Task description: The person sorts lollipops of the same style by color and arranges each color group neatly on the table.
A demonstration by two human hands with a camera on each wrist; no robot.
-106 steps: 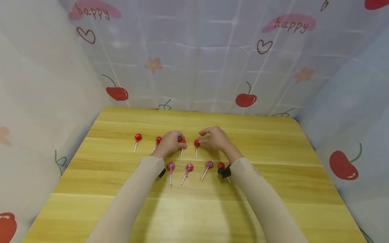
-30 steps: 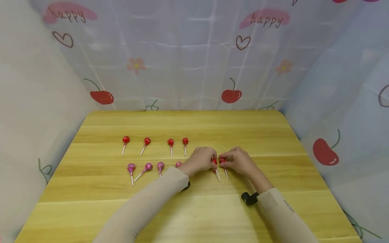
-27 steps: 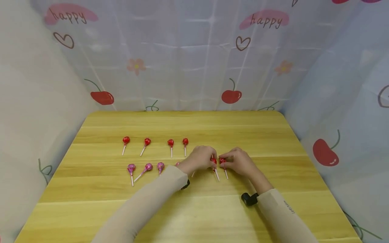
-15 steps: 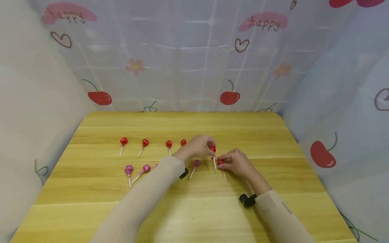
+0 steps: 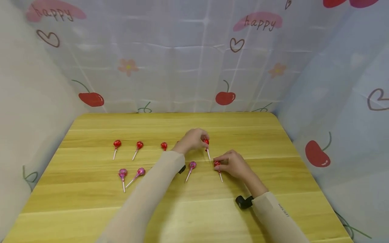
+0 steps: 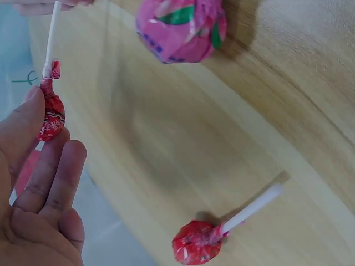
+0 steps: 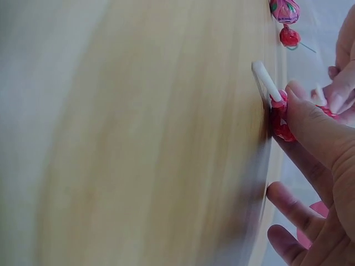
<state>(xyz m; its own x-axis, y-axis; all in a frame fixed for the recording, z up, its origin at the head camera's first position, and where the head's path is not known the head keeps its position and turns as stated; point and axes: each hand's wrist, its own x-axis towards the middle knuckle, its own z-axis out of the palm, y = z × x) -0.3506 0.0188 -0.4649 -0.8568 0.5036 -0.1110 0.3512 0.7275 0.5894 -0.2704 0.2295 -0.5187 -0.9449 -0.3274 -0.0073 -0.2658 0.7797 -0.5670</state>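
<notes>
My left hand point(image 5: 192, 139) pinches a red-wrapped lollipop point(image 5: 206, 142) by its candy head, beyond the front row, its white stick pointing toward me. In the left wrist view, thumb and fingertips grip that lollipop's wrapper point(image 6: 52, 119). Nearer to me on the right, my right hand point(image 5: 234, 164) pinches another red lollipop point(image 5: 217, 163) between thumb and forefinger; its other fingers are spread in the right wrist view. Between the forearms lies a pink-purple lollipop point(image 5: 192, 165). Red lollipops point(image 5: 139, 144) form a back row at the left, one mostly hidden behind the left hand.
Pink-purple lollipops point(image 5: 123, 173) lie in the front row at the left; the left sleeve point(image 5: 149, 195) covers part of that row. The wooden table point(image 5: 194, 219) meets a printed curtain point(image 5: 170, 67) at the back and sides. A black wrist camera point(image 5: 243, 202) sits by the right cuff.
Earlier both hands were at the back row; then each pinched a red lollipop at the front right. Since then the left hand has carried its lollipop away from me toward the back; the right has stayed nearly still.
</notes>
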